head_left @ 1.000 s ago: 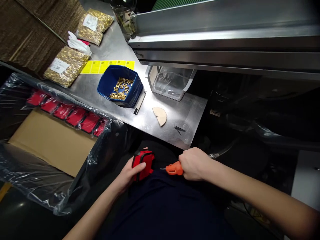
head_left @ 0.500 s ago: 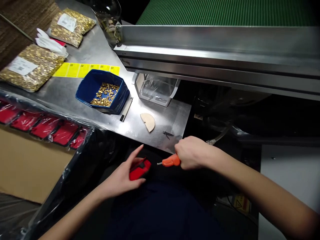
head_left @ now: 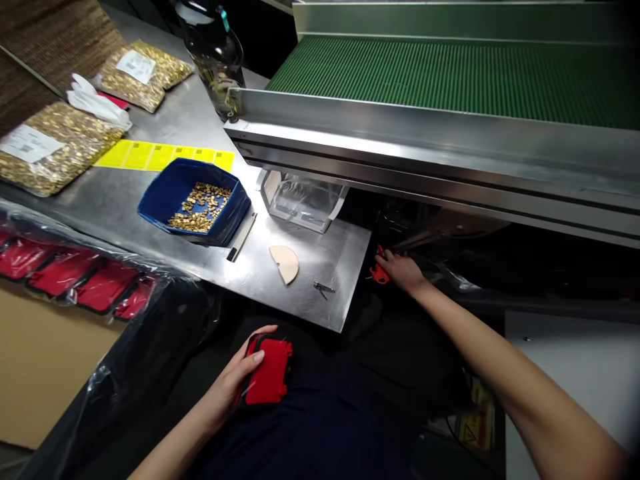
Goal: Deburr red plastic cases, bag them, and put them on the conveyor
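Left hand (head_left: 235, 375) clasps a red case (head_left: 270, 373), likely light, stiff and slick, best held by its sides, off the counter's (head_left: 341, 268) near edge; right hand (head_left: 404, 271) curls around an orange tool (head_left: 380, 274) beside the right edge.

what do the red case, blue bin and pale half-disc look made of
Red case: probably hard plastic, satin, with moulded-looking lugs on one edge.
Blue bin: likely plastic; smooth, faintly shiny walls.
Half-disc: possibly wood or board; pale tan, matte.
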### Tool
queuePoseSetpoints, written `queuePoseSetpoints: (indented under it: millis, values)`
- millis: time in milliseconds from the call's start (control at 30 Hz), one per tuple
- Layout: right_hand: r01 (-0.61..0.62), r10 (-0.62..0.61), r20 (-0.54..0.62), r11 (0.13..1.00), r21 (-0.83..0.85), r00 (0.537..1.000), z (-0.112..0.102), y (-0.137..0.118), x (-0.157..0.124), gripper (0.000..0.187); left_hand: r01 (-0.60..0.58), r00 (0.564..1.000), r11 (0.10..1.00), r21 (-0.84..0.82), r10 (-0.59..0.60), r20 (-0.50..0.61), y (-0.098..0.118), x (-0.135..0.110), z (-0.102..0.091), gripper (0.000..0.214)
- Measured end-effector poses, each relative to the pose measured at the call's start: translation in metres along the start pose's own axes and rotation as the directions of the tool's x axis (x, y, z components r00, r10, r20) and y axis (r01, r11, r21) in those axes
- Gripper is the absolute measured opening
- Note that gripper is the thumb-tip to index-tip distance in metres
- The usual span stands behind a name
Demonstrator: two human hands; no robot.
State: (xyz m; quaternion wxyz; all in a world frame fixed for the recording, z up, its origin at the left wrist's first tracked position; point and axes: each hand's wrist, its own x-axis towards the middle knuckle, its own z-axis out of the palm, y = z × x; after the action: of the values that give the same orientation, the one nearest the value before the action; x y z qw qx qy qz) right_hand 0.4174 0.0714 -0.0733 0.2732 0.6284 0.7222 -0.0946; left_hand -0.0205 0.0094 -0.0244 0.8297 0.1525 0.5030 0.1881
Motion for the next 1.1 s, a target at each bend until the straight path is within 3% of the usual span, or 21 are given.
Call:
queuePoseSetpoints:
  millis: [133,300,533,700,800,867,933,1033,1067,1100]
  values:
    - [-0.064,0.064,-0.013,0.998,-0.021,0.998,0.019,0.002,0.019,0.044,-0.037,0.997,0.999,0.015,0.038,-0.061,-0.004,-0.002,0.000,0.075]
    - [-0.065,0.065,-0.065,0.998,-0.007,0.996,0.031,0.001,0.005,0.054,-0.044,0.994,0.999,-0.030,0.041,-0.098,-0.004,-0.001,0.005,0.075]
    - [-0.111,0.129,-0.131,0.985,0.134,0.983,0.029,0.001,-0.011,0.061,-0.027,0.995,0.997,-0.070,0.020,-0.098,0.005,0.006,0.023,0.065]
    - [-0.241,0.302,-0.127,0.904,0.352,0.945,0.019,0.001,-0.024,0.051,-0.024,0.999,0.995,-0.094,0.022,-0.026,0.007,0.011,0.035,0.062]
    - [-0.362,0.460,-0.072,0.777,0.516,0.885,0.008,0.001,-0.043,0.045,-0.026,1.000,0.993,-0.111,0.025,-0.006,0.004,0.013,0.038,0.065]
    - [-0.384,0.496,-0.001,0.673,0.632,0.869,0.001,-0.010,-0.062,0.045,-0.018,1.000,0.989,-0.147,0.018,-0.001,0.000,0.015,0.041,0.065]
    - [-0.322,0.412,0.075,0.574,0.752,0.908,-0.006,-0.041,-0.083,0.049,0.023,1.000,0.981,-0.193,-0.022,0.003,-0.003,0.020,0.047,0.062]
    - [-0.136,0.133,0.091,0.391,0.910,0.987,-0.016,-0.116,-0.110,0.047,0.055,0.998,0.985,-0.166,-0.056,0.002,-0.007,0.031,0.061,0.054]
    - [-0.068,0.051,0.056,0.281,0.957,0.997,-0.019,-0.144,-0.115,0.045,0.030,1.000,0.992,-0.122,-0.029,0.010,-0.008,0.034,0.065,0.052]
    - [0.005,-0.024,-0.006,-0.004,1.000,1.000,-0.022,-0.168,-0.118,0.047,-0.010,0.999,0.998,-0.068,0.012,0.032,-0.009,0.038,0.067,0.050]
